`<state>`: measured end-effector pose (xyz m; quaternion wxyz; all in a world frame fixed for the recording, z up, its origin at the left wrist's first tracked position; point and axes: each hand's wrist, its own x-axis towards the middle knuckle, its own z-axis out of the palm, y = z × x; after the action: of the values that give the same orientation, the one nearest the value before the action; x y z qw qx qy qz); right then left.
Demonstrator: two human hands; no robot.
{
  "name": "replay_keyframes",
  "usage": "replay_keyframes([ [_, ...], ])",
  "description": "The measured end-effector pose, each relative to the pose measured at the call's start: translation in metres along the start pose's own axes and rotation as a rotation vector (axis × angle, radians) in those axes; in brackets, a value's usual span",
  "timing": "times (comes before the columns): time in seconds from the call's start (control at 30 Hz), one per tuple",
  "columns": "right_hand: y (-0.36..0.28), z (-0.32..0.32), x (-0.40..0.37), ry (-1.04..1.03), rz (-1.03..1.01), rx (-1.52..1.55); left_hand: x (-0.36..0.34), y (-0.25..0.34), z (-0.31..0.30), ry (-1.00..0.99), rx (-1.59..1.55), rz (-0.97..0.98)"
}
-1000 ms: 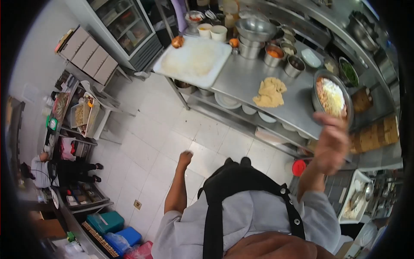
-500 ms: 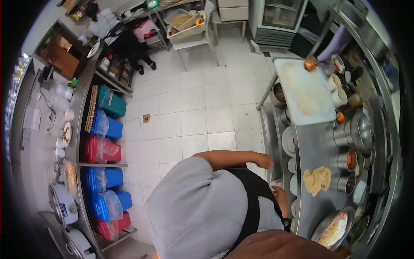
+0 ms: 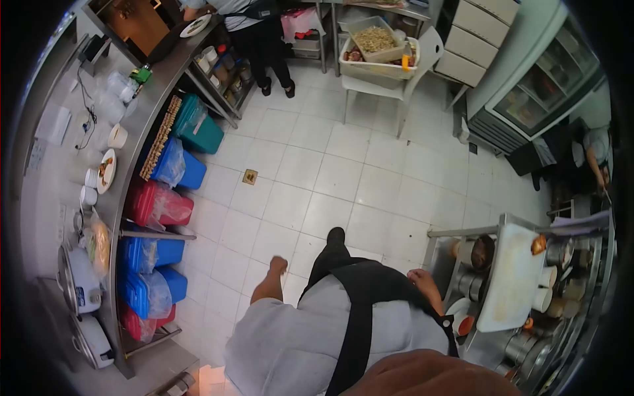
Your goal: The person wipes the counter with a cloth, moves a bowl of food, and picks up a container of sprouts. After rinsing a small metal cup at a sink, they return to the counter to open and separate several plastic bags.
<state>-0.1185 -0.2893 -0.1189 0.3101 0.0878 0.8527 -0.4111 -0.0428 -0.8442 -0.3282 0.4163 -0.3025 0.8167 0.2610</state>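
My left hand (image 3: 279, 265) hangs over the tiled floor, ahead of my grey sleeve. Its fingers are curled in, and I see nothing in them. My right hand (image 3: 422, 282) is beside the black apron (image 3: 350, 310), close to the metal counter on the right. The fingers there are loosely bent and a little apart, with nothing between them. A white cutting board (image 3: 512, 280) with an onion (image 3: 539, 245) at its corner lies on that counter, apart from my hand. Stacked dishes and a bowl of red food (image 3: 465, 325) are on the shelf below.
Coloured lidded bins (image 3: 160, 203) line the left under a long steel counter (image 3: 142, 138). A white chair (image 3: 370, 87) with food tubs stands ahead, near a glass-door fridge (image 3: 538, 79). One person (image 3: 254, 46) stands at the far counter; another (image 3: 594, 145) is at the right.
My body has turned to the right and stepped away from the right counter, one foot forward. Both hands have shifted left. The second person has come into view at the right.
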Motion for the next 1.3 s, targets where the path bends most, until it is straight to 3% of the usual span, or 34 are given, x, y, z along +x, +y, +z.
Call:
replay_keyframes([
  [0.07, -0.003, -0.004, 0.051, -0.051, 0.074, -0.022, 0.007, 0.01, -0.005, -0.07, -0.256, -0.249],
  [0.13, 0.021, -0.011, 0.091, -0.122, 0.032, 0.06, 0.006, 0.045, -0.032, -0.1, -0.259, -0.206],
  [0.2, -0.02, -0.022, 0.106, -0.156, 0.173, 0.152, 0.038, 0.085, -0.075, -0.346, 0.249, 0.261],
  [0.27, -0.052, -0.033, 0.128, -0.194, 0.295, 0.201, 0.095, 0.108, -0.102, -0.109, 0.807, 0.889],
  [0.3, -0.062, -0.038, 0.144, -0.22, 0.346, 0.204, 0.111, 0.129, -0.121, -0.027, 0.721, 0.891],
  [0.37, -0.074, -0.047, 0.182, -0.281, 0.414, 0.186, 0.125, 0.184, -0.168, -0.132, -0.161, 0.376],
  [0.4, -0.078, -0.047, 0.21, -0.287, 0.443, 0.239, 0.133, 0.211, -0.188, -0.136, -0.388, 0.242],
  [0.47, -0.075, -0.045, 0.267, -0.297, 0.503, 0.343, 0.16, 0.261, -0.23, -0.122, -0.503, 0.162],
  [0.57, -0.033, -0.011, 0.387, -0.186, 0.781, 0.624, 0.201, 0.325, -0.295, -0.116, -0.47, 0.16],
  [0.67, -0.011, 0.017, 0.521, -0.106, 0.749, 0.778, 0.295, 0.327, -0.353, 0.333, 0.564, 1.204],
  [0.7, -0.084, -0.007, 0.549, -0.143, 0.679, 0.566, 0.289, 0.367, -0.392, 0.032, 0.179, 0.693],
  [0.73, -0.154, -0.035, 0.568, -0.177, 0.503, 0.405, 0.318, 0.384, -0.422, 0.262, 0.536, 0.794],
  [0.77, -0.237, -0.067, 0.582, -0.181, 0.33, 0.238, 0.329, 0.414, -0.456, 0.203, 0.142, 0.576],
  [0.8, -0.258, -0.059, 0.611, -0.095, 0.48, 0.523, 0.308, 0.465, -0.501, 0.173, -0.204, 0.472],
  [0.83, -0.273, -0.055, 0.644, -0.144, 0.489, 0.486, 0.343, 0.481, -0.527, 0.172, -0.405, 0.539],
  [0.87, -0.291, -0.05, 0.666, -0.137, 0.462, 0.398, 0.338, 0.528, -0.563, 0.099, -0.66, 0.506],
  [0.9, -0.299, -0.035, 0.686, -0.106, 0.379, 0.297, 0.324, 0.586, -0.604, 0.068, -0.688, 0.42],
  [0.97, -0.316, -0.006, 0.714, -0.062, 0.304, 0.13, 0.353, 0.668, -0.66, 0.022, -0.766, 0.598],
  [1.03, -0.343, 0.017, 0.721, -0.038, 0.328, 0.004, 0.383, 0.76, -0.705, 0.125, -0.636, 0.874],
  [1.07, -0.358, 0.027, 0.719, 0.004, 0.413, -0.002, 0.394, 0.808, -0.721, 0.229, -0.643, 0.968],
  [1.13, -0.406, 0.025, 0.724, 0.099, 0.578, -0.016, 0.441, 0.894, -0.741, 0.231, -0.696, 1.218],
  [1.23, -0.447, 0.051, 0.733, 0.153, 0.794, 0.092, 0.503, 1.003, -0.769, 0.304, -0.508, 1.347],
  [1.27, -0.456, 0.063, 0.736, 0.161, 0.81, 0.122, 0.556, 1.039, -0.778, 0.484, -0.27, 1.354],
  [1.3, -0.465, 0.079, 0.736, 0.163, 0.823, 0.151, 0.585, 1.06, -0.784, 0.298, -0.3, 1.337],
])
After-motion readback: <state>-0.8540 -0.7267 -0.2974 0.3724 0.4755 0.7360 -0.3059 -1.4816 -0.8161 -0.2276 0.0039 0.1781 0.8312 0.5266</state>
